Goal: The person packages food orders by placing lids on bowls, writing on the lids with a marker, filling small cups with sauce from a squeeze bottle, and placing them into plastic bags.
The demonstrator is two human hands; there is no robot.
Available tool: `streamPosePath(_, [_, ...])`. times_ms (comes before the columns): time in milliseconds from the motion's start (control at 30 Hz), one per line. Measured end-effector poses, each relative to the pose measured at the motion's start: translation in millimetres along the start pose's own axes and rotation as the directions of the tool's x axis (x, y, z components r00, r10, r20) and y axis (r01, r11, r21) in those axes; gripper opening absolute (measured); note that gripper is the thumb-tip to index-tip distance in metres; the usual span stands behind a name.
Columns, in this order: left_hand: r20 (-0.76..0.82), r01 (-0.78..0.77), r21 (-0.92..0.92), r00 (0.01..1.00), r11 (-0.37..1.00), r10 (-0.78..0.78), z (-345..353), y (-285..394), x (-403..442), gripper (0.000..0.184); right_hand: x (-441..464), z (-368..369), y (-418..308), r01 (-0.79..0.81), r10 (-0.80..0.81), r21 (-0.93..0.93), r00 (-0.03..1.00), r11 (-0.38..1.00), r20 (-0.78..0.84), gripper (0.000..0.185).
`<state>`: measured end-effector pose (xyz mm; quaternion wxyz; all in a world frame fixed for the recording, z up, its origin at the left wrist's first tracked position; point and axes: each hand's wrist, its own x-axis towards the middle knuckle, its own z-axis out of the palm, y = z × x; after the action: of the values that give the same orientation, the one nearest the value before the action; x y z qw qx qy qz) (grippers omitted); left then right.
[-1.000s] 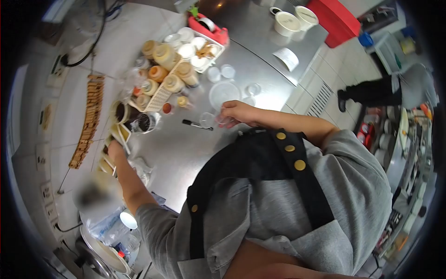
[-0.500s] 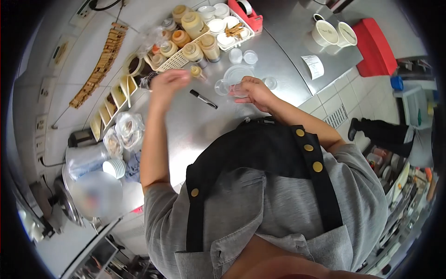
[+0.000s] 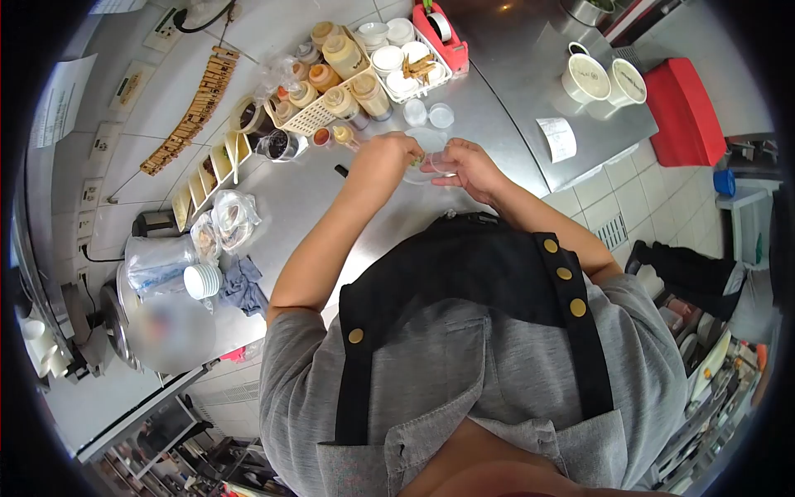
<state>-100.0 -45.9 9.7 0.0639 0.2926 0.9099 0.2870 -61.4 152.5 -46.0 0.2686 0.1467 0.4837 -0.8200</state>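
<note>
My left hand is closed in a pinch right beside my right hand. A tiny greenish bit shows at its fingertips, too small to name. Between the fingers of my right hand is a small clear plastic cup, tilted and partly hidden by them. Behind both hands a larger clear round container rests on the steel counter. A black marker lies mostly hidden by my left forearm. Two small clear cups stand just beyond the hands.
Sauce bottles fill a white basket, beside another basket of white lids and a red tape dispenser. A paper slip and lidded tubs are at right. Bags and stacked cups stand left.
My left hand has come right, from near the sauce bottles to my right hand, and its fingers have closed. It now covers most of the marker. My right hand still holds the cup.
</note>
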Motion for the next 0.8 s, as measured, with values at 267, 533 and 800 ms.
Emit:
streamPosePath(267, [-0.141, -0.047, -0.083, 0.989, 0.995, 0.034, 26.0, 13.4, 24.2, 0.006, -0.1, -28.5, -23.4, 0.030, -0.031, 0.019, 0.999, 0.999, 0.011, 0.006])
streamPosePath(533, [-0.148, -0.109, -0.128, 0.985, 0.986, 0.090, 12.1, 6.6, 45.8, 0.013, 4.5, -45.5, -48.2, 0.034, -0.034, 0.032, 0.999, 0.999, 0.005, 0.006])
streamPosePath(800, [-0.575, 0.486, 0.034, 0.724, 0.873, -0.380, -46.9, -99.6, 126.7, 0.077, -4.7, -59.3, -68.5, 0.207, -0.208, 0.054, 0.978, 0.977, 0.012, 0.008])
